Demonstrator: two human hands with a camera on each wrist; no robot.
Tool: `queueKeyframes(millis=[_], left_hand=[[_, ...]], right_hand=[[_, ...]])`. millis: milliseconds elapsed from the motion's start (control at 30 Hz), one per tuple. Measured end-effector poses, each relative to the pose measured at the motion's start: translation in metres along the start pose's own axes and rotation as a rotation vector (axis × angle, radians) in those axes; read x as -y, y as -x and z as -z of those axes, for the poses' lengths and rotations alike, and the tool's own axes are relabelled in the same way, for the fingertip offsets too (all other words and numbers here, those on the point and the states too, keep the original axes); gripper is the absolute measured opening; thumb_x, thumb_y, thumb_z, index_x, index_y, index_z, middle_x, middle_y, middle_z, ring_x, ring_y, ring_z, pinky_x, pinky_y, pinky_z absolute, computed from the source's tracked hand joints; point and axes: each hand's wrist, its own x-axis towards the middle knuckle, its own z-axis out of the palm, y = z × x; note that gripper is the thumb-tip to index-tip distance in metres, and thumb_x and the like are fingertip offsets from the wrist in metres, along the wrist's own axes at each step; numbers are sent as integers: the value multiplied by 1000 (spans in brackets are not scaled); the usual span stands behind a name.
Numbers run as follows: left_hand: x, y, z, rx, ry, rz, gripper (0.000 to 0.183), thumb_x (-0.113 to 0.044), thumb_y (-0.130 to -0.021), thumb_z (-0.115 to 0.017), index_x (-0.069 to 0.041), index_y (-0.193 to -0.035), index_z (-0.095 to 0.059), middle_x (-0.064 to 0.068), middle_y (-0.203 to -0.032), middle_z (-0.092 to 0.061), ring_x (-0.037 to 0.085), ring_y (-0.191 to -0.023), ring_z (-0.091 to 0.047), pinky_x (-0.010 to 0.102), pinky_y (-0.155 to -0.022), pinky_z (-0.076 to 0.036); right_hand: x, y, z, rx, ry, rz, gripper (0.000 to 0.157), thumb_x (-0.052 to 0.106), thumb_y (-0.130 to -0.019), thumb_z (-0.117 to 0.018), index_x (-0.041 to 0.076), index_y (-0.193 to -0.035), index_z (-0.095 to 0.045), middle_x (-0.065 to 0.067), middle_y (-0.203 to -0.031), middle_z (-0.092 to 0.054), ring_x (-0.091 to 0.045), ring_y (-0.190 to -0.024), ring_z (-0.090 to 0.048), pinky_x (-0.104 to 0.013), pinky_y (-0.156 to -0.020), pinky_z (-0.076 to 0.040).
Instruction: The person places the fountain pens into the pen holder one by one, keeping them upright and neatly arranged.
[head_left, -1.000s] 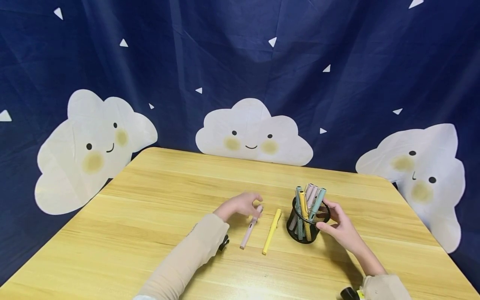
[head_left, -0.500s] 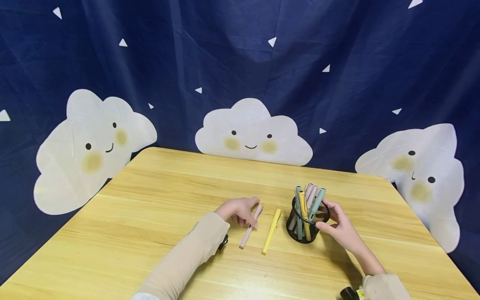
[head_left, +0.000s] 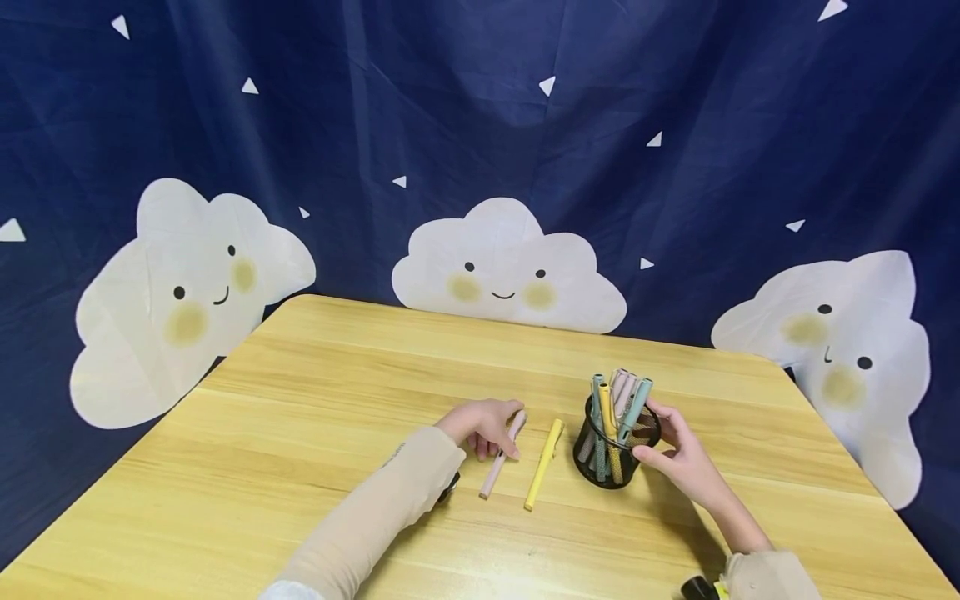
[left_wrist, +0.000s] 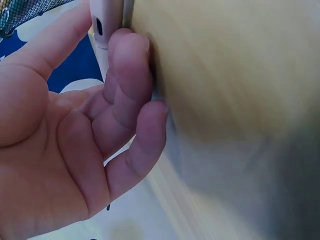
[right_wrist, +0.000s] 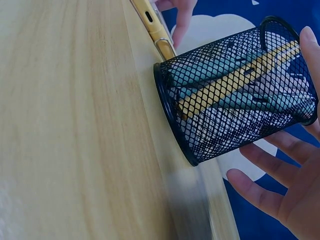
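A pale pink pen (head_left: pixel 492 476) lies on the wooden table, and my left hand (head_left: pixel 483 427) pinches it from above between thumb and fingers. In the left wrist view, the pink pen's barrel (left_wrist: pixel 106 22) with its dark slot shows at the top, against the fingers of my left hand (left_wrist: pixel 75 135). My right hand (head_left: pixel 686 457) holds the black mesh pen holder (right_wrist: pixel 235 90) by its rim, thumb at the near side and fingers behind. Several teal, pink and yellow pens stand in the upright holder. A yellow pen (head_left: pixel 543 467) lies between the pink pen and the holder.
The wooden table (head_left: pixel 315 400) has rounded far corners. Behind it hangs a dark blue cloth (head_left: pixel 465 100) printed with white clouds and small triangles. A black wrist device (head_left: pixel 699 587) sits at the right sleeve.
My left hand has come down and slightly nearer onto the pink pen, its thumb and fingers closing about it. The right hand and the pen holder have stayed in place.
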Motion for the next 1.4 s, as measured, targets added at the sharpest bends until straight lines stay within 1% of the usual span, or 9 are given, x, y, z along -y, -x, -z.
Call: queueKeyframes(millis=[367,467,600,733,900,1100,1167,1333,1400], left_hand=[[-2,-1,0,-11,-16,-3,79,-12,-74,-73,-19,-140,-30,11,-56,-59,18,-40,-52,25,-37,-40],[-1,-2,0,-7,-4,-15,78,-9,-74,-72,-18,-139,-30,12,-56,-59,18,-40,-52,25,-37,-41],[1,-3,-1,-6,31,-31,77,-5,-73,-71,-18,-137,-31,12,-55,-58,18,-39,-52,24,-37,-42],[3,-3,-1,-13,44,-42,75,-2,-72,-70,-18,-136,-33,12,-55,-58,18,-39,-52,24,-37,-42],[2,-3,1,-6,46,-58,78,1,-72,-68,-18,-137,-31,12,-56,-59,17,-40,-52,23,-37,-42],[-1,-2,4,3,79,-82,79,4,-72,-65,-19,-139,-28,11,-56,-58,17,-39,-50,26,-40,-45],[-3,-1,6,-3,82,-96,79,4,-72,-64,-20,-139,-28,11,-56,-57,18,-39,-50,27,-41,-46],[-6,0,9,-14,87,-133,79,4,-73,-62,-23,-139,-28,11,-59,-59,18,-41,-51,25,-41,-44],[-7,1,10,-15,99,-144,79,4,-73,-62,-23,-139,-28,12,-62,-60,18,-42,-52,24,-40,-43]], right_hand=[[0,0,0,-6,5,13,60,-12,-75,-61,-11,-127,-32,-35,-122,-38,4,-98,-48,-25,-61,-51],[0,1,0,-7,0,12,60,-12,-76,-61,-10,-128,-32,-17,-125,-43,4,-99,-48,-25,-61,-51],[0,2,-1,-4,-16,15,59,-12,-76,-61,-11,-127,-31,13,-122,-41,5,-99,-47,-24,-61,-50],[0,1,-1,-4,-24,19,59,-12,-76,-61,-12,-127,-31,21,-121,-40,5,-100,-47,-24,-62,-50],[-1,0,-1,-10,-13,16,59,-12,-76,-61,-11,-127,-32,16,-120,-42,4,-99,-48,-24,-62,-50],[-1,0,0,-12,5,1,60,-11,-75,-62,-10,-127,-33,-23,-126,-41,4,-99,-48,-25,-62,-50],[0,0,0,-12,8,-2,60,-11,-75,-62,-10,-127,-33,-30,-124,-39,4,-99,-48,-25,-62,-50],[0,0,0,-11,10,-3,60,-11,-75,-62,-10,-127,-33,-31,-125,-38,5,-99,-48,-24,-63,-50],[0,0,0,-13,8,-4,59,-11,-75,-62,-10,-127,-33,-23,-127,-40,5,-99,-48,-24,-63,-50]])
